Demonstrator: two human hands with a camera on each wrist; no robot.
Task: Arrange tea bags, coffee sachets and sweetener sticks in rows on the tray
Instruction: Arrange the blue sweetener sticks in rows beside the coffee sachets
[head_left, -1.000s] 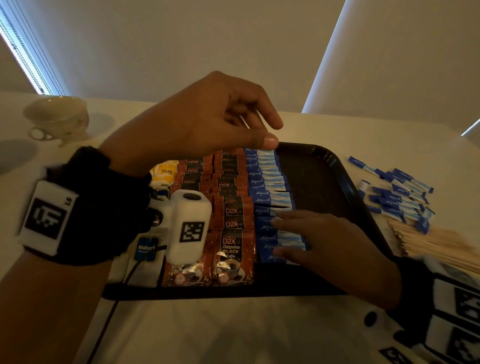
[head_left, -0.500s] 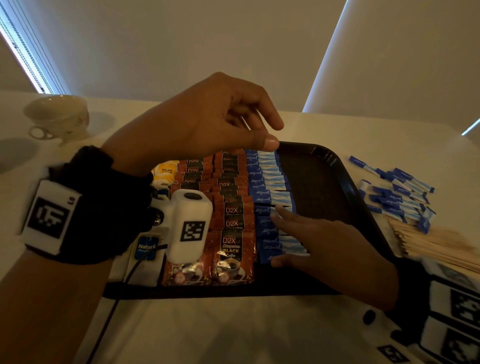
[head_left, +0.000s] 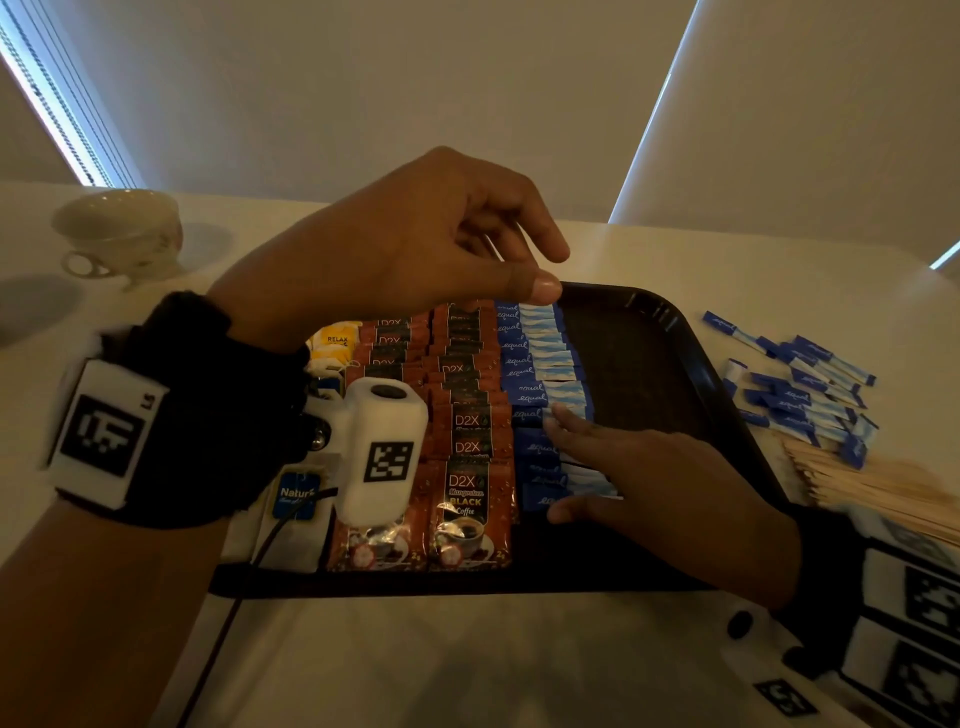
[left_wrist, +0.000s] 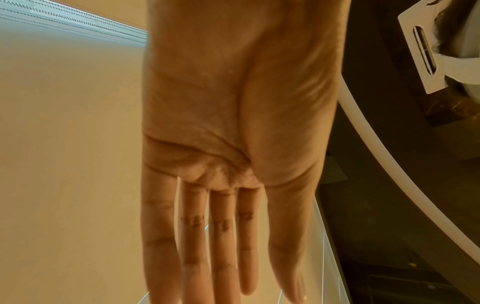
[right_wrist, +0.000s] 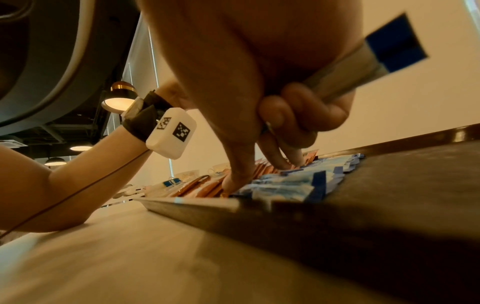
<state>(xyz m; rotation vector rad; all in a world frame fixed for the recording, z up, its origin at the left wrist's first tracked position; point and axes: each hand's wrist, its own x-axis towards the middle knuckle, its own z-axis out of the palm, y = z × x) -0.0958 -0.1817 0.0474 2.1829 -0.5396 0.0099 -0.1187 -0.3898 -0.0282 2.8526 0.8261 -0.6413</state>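
Note:
A black tray (head_left: 639, 374) holds tea bags (head_left: 296, 493) on its left, two columns of brown coffee sachets (head_left: 467, 447) and a column of blue sweetener sticks (head_left: 524, 358). My right hand (head_left: 556, 462) lies on the near end of the stick column. Its thumb and forefingers (right_wrist: 285, 162) touch the sticks there. Its last two fingers curl round a few spare sweetener sticks (right_wrist: 363, 61) in the palm. My left hand (head_left: 553, 270) hovers over the far end of the stick column. The left wrist view shows this hand (left_wrist: 233, 267) with straight fingers, holding nothing.
Loose sweetener sticks (head_left: 805, 389) lie in a heap on the table right of the tray, with a pile of wooden stirrers (head_left: 883, 483) nearer me. A pale teacup (head_left: 119, 234) stands at the far left. The tray's right half is bare.
My right hand's fingers have crept slightly farther along the stick column. The left hand has stayed hovering in place.

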